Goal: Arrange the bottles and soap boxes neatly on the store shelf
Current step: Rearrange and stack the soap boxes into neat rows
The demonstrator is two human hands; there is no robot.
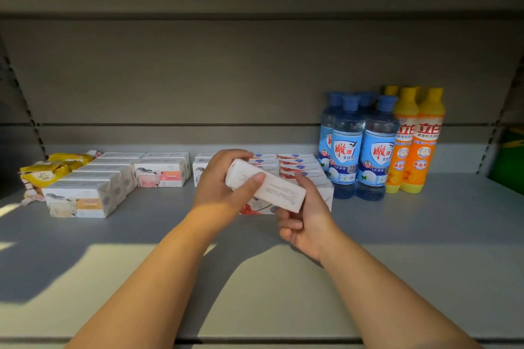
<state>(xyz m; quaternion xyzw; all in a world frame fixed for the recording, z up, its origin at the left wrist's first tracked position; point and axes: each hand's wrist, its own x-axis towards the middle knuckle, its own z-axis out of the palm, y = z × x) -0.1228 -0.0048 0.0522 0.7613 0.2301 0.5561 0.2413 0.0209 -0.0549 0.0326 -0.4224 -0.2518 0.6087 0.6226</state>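
Both hands hold one white soap box [279,189] tilted above the grey shelf [425,229] at its middle. My left hand [224,183] grips its upper left end, thumb on top. My right hand [304,221] holds its lower right end from below. Behind the box lie rows of white soap boxes with red print [297,166]. Further left are white soap boxes with an animal picture [161,171] and a row [93,190] running toward me. Blue bottles [363,147] and orange bottles with yellow caps [416,139] stand upright at the right.
Yellow wrapped packs [48,171] lie in a loose heap at the far left. The shelf's back wall [198,88] rises behind everything. A green item [510,159] shows past the right upright. Sunlight falls across the shelf's front.
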